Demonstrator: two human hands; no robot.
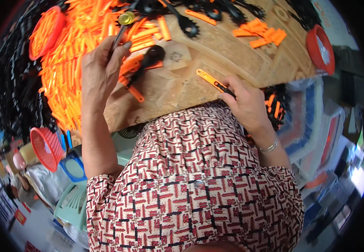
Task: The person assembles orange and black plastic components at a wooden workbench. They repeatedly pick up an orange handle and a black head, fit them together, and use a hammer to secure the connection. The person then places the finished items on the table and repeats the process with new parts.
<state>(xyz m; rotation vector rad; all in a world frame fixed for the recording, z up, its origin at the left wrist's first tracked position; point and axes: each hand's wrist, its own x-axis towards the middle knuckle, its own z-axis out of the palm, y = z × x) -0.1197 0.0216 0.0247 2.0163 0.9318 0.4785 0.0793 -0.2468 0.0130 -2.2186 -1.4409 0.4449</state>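
Note:
My left hand is closed around a hammer with a thin dark shaft and a rounded yellow head, held over the left part of the table. In my right hand, near the table's front edge, is a black kitchen utensil with an orange handle; the handle points up and left, and my palm hides the utensil's far end. Between the hands, a black spoon-like utensil lies among loose orange handle pieces. Further back lies a black spaghetti server.
A large heap of orange handles covers the left side, beside piled black utensils. More orange pieces lie at the back right of the brown table. Red baskets and a red bowl stand around the edges.

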